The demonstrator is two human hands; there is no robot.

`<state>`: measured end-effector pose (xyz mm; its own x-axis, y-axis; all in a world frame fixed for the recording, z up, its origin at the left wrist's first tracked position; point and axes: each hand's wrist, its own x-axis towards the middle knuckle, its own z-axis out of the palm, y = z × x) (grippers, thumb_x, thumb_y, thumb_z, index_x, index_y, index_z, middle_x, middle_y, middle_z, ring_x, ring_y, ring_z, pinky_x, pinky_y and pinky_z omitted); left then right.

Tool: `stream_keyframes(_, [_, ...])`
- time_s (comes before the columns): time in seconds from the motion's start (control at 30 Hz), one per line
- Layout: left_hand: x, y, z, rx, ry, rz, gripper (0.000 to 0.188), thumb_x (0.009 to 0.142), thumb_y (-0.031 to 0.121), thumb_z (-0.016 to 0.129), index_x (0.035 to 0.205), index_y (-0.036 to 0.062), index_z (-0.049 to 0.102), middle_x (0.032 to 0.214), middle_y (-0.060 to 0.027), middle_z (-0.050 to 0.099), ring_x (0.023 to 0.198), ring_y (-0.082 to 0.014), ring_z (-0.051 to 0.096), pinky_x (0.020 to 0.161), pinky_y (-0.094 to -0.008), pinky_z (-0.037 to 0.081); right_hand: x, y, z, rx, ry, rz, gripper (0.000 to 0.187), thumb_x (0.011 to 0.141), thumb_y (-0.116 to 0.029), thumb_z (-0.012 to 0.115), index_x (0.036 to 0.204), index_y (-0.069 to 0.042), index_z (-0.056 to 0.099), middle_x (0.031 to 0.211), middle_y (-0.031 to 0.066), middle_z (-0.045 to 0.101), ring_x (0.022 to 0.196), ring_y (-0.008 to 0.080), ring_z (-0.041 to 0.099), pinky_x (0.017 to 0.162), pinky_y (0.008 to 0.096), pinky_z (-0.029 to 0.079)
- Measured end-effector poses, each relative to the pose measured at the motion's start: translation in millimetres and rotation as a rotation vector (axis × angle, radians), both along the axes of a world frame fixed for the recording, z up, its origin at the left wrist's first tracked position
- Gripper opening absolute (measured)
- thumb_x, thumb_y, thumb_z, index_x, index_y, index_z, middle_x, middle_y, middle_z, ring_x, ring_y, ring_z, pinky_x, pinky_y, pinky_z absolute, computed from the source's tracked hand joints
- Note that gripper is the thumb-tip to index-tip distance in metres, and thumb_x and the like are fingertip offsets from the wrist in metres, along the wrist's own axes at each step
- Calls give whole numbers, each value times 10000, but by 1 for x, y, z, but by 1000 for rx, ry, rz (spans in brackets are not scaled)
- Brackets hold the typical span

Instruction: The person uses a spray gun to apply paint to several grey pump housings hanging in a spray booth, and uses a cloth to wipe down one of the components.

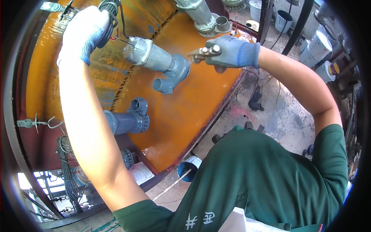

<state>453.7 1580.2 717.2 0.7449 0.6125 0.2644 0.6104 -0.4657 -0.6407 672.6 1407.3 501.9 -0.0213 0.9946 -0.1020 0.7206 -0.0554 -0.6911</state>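
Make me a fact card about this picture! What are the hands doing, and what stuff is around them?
Left hand: gloved in white and blue, against a coil of dark cable; fingers mostly hidden
Right hand: gloved in grey and blue, gripping a silver metal spray-gun-like tool
Between hands: tilted grey metal pump
Lower left: another blue-grey metal pump
Under pumps: orange stained surface

Noted: smooth painted metal on grey pump [156,57]; glossy, wet-looking orange surface [185,112] beneath pump; knit-cloth glove [231,51] right of pump.
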Motion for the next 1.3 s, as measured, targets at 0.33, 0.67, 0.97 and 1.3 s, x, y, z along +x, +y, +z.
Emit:
stream_keyframes(0.33, [-19, 59, -9, -55, -185, -40, 534, 1048, 460, 419, 1147, 1, 673, 1039, -242, 710, 965, -370, 708, 889, -459, 534, -44, 11, -2, -71, 40, 116, 259, 943, -306, 637, 1045, -69, 648, 756, 75, 754, 751, 240, 743, 763, 392, 558])
stream_keyframes(0.67, [-55, 78, 4, -771, -652, -82, 293, 1004, 155, 620, 1232, -3, 714, 990, -97, 762, 845, -136, 688, 799, -301, 538, 21, 28, -55, 55, 62, -212, 282, 934, -322, 664, 1004, -50, 635, 760, 99, 746, 746, 247, 738, 734, 388, 557])
stream_keyframes(0.97, [-85, 97, 38, -1002, -732, 93, 239, 1011, 64, 519, 1124, -27, 708, 935, -81, 730, 823, -134, 682, 773, -276, 553, 30, -3, -77, 75, 128, -158, 262, 931, -307, 643, 1019, -61, 656, 758, 98, 739, 763, 271, 734, 733, 406, 548])
stream_keyframes(1.3, [-88, 139, 7, -658, -731, -70, 316, 1017, 263, 545, 1072, -7, 699, 884, -115, 697, 744, -171, 633, 680, -333, 503, 27, -33, -122, 123, 302, -240, 296, 942, -371, 666, 1028, -88, 651, 751, 120, 712, 797, 321, 721, 783, 456, 542])
